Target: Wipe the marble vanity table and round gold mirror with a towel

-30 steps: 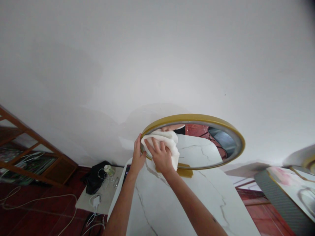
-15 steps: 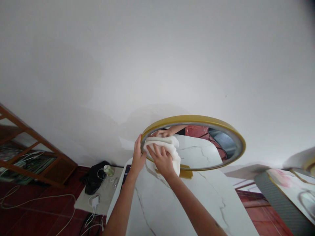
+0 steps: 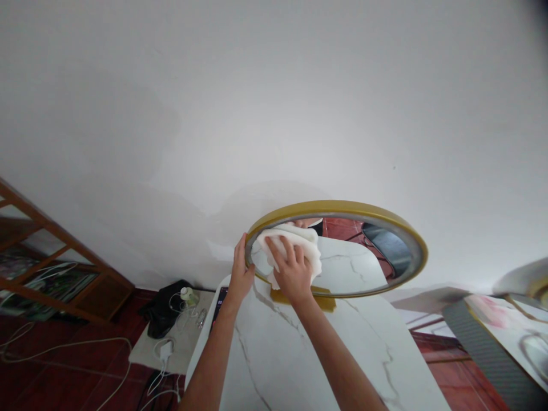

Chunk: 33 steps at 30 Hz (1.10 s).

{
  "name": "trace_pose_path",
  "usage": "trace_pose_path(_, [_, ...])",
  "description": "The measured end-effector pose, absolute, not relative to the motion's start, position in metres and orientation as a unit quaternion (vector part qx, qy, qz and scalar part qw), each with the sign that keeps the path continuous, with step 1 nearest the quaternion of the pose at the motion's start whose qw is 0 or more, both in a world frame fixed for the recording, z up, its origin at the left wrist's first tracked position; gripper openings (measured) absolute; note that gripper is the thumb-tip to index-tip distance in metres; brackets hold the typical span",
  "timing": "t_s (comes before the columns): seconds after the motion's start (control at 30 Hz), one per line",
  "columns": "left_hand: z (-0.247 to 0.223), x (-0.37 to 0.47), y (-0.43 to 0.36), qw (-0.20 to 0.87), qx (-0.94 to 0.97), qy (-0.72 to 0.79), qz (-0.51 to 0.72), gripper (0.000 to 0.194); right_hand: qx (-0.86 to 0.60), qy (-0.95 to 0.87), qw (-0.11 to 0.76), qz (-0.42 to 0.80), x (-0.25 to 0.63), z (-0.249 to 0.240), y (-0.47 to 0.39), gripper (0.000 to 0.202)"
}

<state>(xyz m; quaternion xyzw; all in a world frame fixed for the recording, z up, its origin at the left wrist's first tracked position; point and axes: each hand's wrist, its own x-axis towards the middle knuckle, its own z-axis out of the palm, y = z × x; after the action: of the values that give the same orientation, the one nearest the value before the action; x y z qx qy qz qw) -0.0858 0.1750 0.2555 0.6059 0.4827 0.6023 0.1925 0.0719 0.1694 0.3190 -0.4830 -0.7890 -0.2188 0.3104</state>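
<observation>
A round mirror (image 3: 355,262) in a gold frame stands on a gold base (image 3: 324,302) upon a white marble-patterned table (image 3: 274,354). My left hand (image 3: 242,271) grips the frame's left edge, thumb in front and fingers along the outer side. A folded white cloth (image 3: 314,251) lies against the left part of the glass. My right hand (image 3: 293,271) presses on the cloth, its fingers partly spread over it. Part of the cloth and of the base is hidden behind this hand.
A phone (image 3: 220,302) lies at the table's left edge. Beside it, a low stand (image 3: 141,354) bears a black bag (image 3: 165,308), a small bottle (image 3: 187,294) and a white charger (image 3: 166,350) with cables. A wooden shelf (image 3: 64,251) stands left; a pale wall (image 3: 274,114) rises behind.
My right hand has moved the cloth a little right and up over the glass, baring the mirror's left edge. My left hand stays on the frame.
</observation>
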Motion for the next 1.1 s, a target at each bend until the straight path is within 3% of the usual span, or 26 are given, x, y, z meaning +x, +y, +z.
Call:
trace_pose_path(0.13, [0.255,-0.086,0.176,0.181,0.616,0.482,0.597,0.078,-0.530,-0.729,0.382,-0.204,0.079,0.332,0.171,0.070])
trace_pose_path(0.37, [0.254,-0.090,0.176,0.182,0.609,0.491,0.596,0.079,-0.468,-0.810,0.268,-0.230,0.078,0.313,0.168,0.071])
trace_pose_path(0.6, [0.255,-0.090,0.174,0.178,0.615,0.483,0.597,0.079,-0.524,-0.742,0.349,-0.231,0.080,0.331,0.167,0.075])
trace_pose_path(0.83, [0.258,-0.090,0.173,0.182,0.602,0.501,0.594,0.078,-0.467,-0.815,0.257,-0.226,0.079,0.303,0.167,0.073])
trace_pose_path(1.1, [0.258,-0.088,0.171,0.176,0.607,0.499,0.593,0.078,-0.520,-0.745,0.354,-0.222,0.084,0.333,0.166,0.073])
